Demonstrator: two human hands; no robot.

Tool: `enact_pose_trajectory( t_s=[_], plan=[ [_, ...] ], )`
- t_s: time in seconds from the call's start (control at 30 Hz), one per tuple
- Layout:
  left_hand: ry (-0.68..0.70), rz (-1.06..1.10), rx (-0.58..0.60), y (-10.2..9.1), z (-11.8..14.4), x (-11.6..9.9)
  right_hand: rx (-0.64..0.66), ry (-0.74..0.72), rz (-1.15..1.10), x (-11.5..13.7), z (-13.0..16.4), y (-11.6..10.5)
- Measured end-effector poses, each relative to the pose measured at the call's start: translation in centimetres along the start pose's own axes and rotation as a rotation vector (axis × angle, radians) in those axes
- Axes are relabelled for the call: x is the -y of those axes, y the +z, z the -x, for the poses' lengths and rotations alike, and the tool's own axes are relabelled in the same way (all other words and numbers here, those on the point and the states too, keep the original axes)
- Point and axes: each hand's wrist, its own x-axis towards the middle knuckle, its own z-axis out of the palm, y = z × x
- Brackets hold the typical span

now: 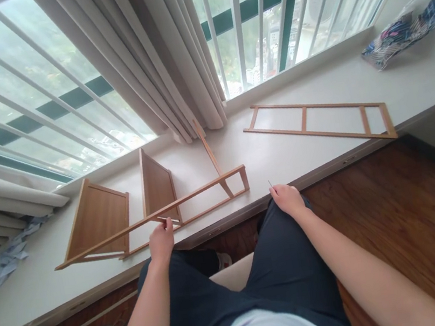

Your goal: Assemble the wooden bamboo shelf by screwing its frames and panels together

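A partly assembled wooden shelf unit [195, 192] lies on the white ledge, with two wooden shelf panels [101, 218] and a thin crossbar standing up from its side frame. My left hand [161, 241] is at the front edge of this unit, fingers pinched on a thin pale rod [168, 220]; whether it also touches the wood I cannot tell. Over my right knee, my right hand [287, 199] is closed on a thin metal rod [270, 183] whose tip pokes up past the fingers. A separate ladder-like wooden side frame [304, 119] lies flat on the ledge at the right.
The wide white ledge [196, 158] runs below barred windows and grey curtains [169, 56]. A plastic bag with striped cloth [399, 40] lies at far right, crumpled paper [5, 260] at far left. Dark wooden floor [404, 211] lies to the right.
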Motion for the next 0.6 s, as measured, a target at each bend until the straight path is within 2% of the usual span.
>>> enact_pose_trajectory(
  t_s=[0.13, 0.2, 0.27, 0.43, 0.5, 0.6],
  plan=[
    [-0.064, 0.064, -0.064, -0.1, -0.4, 1.7, -0.009, -0.015, -0.076, -0.3, 0.4, 0.0],
    [-0.082, 0.170, -0.091, 0.7, 0.4, 1.8, -0.009, -0.036, -0.221, -0.3, 1.0, 0.1],
    [-0.096, 0.374, -0.066, 2.3, 2.1, 1.1, -0.015, -0.072, -0.438, -0.1, 1.8, 0.6],
    [-0.160, 1.193, 0.269, 7.2, 9.0, -3.4, -0.002, -0.142, -1.053, 2.8, 4.6, 2.7],
    [-0.189, 1.403, 0.374, 8.1, 11.2, -5.1, 0.055, -0.100, -1.251, 4.6, 5.6, 3.6],
    [-0.197, 1.591, 0.492, 8.3, 12.9, -6.8, 0.194, -0.046, -1.424, 7.3, 6.7, 4.8]
  ],
)
